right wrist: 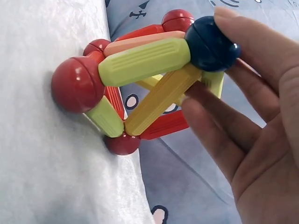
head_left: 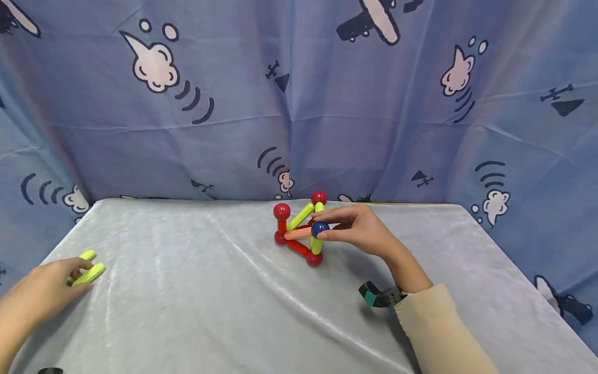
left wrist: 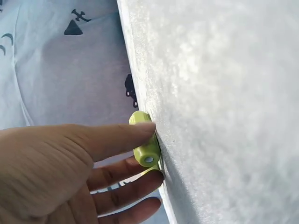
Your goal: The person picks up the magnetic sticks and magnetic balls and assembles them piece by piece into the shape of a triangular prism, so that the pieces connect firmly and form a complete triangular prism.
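Note:
My right hand (head_left: 362, 228) pinches a blue ball (right wrist: 211, 44) between thumb and fingers. That ball forms an upper corner of a magnetic-stick frame with red balls (right wrist: 77, 85) at other corners. From the blue ball, a light green stick (right wrist: 145, 60), a salmon stick (head_left: 299, 234) and a yellow stick (right wrist: 161, 100) run to red balls at the base. A short red stick (head_left: 282, 226) stands upright at the frame's left, topped by another red ball (head_left: 282, 211). Far off at the left, my left hand (head_left: 51, 285) grips a yellow-green stick (left wrist: 145, 151); a second yellow-green stick (head_left: 87, 254) shows beside its fingers.
A pale grey cloth (head_left: 187, 301) covers the table. Behind it hangs a blue patterned curtain (head_left: 233, 93), close to the frame at the back edge. A dark band with a teal patch (head_left: 370, 298) is on my right wrist. A dark object (head_left: 50, 371) shows at the lower left.

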### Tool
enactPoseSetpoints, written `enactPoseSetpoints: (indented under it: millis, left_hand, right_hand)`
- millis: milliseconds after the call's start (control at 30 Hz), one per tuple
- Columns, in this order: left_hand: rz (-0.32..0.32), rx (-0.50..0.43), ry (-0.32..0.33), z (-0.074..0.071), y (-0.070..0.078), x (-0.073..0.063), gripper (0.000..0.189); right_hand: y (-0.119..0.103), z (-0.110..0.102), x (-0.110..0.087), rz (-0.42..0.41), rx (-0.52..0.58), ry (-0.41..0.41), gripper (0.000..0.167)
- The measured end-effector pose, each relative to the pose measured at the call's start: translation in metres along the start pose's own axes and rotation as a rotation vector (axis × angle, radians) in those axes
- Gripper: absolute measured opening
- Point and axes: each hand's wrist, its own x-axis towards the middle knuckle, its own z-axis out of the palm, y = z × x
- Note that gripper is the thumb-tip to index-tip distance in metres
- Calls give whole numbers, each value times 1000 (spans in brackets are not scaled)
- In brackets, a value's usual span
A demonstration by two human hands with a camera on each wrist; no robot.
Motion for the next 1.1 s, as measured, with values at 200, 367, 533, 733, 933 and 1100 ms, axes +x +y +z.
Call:
enactPoseSetpoints:
  millis: [200,367,533,733,933,1100]
  left_hand:
    - [101,27,43,8,-3,4,14]
    - [135,-11,36,4,22,14,14]
    - [269,-104,39,-14,85,33,15]
    - [454,-178,92,-32,172,54,12]
    - [576,-260,132,-31,246,76,21]
    - [643,-288,147,-27,289,91,21]
  right_hand:
    - [6,-3,2,39,40,46,36]
    - [9,-7,2,48,60,45,37]
    - [8,-10,-2,60,62,23,38]
    - [2,-8,-6,75,-9,-5,42]
    - [0,-8,-4,61,-58,-14,41]
    - [2,-13,-1,28,-112,-12,36]
